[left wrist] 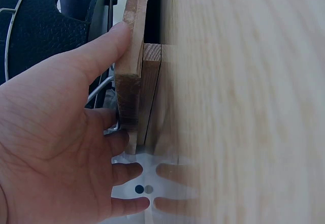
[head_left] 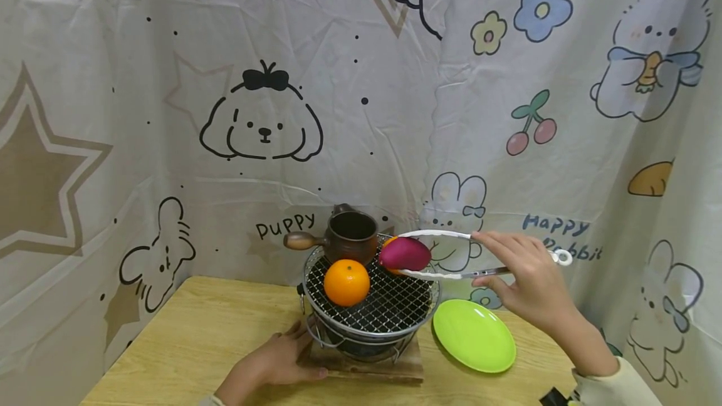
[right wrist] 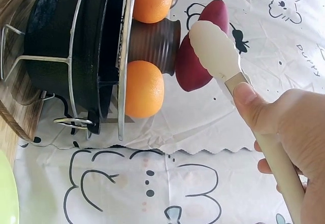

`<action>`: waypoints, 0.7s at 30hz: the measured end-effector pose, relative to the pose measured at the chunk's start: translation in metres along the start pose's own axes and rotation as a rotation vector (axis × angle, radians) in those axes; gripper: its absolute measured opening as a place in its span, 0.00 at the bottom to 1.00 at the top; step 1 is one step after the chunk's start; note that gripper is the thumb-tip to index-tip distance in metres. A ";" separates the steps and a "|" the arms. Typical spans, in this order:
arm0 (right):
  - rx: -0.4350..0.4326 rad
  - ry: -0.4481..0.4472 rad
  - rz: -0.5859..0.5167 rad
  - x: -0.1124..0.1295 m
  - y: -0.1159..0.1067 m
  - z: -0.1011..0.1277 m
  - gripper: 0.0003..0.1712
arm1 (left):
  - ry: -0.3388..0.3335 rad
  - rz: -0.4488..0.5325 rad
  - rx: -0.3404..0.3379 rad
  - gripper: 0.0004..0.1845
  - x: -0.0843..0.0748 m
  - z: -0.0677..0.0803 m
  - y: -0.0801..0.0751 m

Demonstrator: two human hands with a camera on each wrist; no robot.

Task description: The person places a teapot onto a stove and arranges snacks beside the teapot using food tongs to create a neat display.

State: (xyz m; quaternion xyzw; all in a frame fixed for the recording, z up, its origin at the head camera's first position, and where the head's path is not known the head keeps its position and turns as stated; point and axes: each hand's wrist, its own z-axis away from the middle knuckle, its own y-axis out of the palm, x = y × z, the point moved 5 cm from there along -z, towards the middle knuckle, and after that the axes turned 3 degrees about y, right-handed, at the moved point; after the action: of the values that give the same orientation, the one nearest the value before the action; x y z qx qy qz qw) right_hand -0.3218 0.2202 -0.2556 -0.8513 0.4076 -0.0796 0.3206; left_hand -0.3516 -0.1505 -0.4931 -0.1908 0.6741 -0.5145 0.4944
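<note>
Above the charcoal grill, my right hand grips white-tipped tongs, whose tips pinch a purple sweet potato. In the right wrist view the sweet potato hangs apart from the wire mesh. On the mesh sit an orange near the front left and another orange, mostly hidden behind the sweet potato in the head view. My left hand touches the wooden board under the grill; its thumb lies against the board's edge and its fingers extend past the corner.
A brown clay pot with a wooden side handle stands at the back of the mesh. To the grill's right a lime-green plate lies on the wooden table. A printed curtain hangs close behind.
</note>
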 end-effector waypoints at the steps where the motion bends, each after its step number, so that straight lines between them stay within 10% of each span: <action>1: 0.004 -0.006 0.000 0.001 0.001 0.000 0.46 | -0.002 0.002 0.001 0.53 0.000 0.000 0.000; 21: 0.095 -0.106 0.018 0.005 0.014 -0.012 0.45 | 0.004 0.001 -0.032 0.54 -0.001 0.002 -0.001</action>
State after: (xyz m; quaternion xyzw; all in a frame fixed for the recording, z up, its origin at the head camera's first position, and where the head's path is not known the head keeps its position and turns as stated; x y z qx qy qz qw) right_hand -0.3325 0.2046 -0.2558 -0.8346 0.3935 -0.0510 0.3822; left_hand -0.3494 -0.1509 -0.4917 -0.1971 0.6832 -0.5038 0.4904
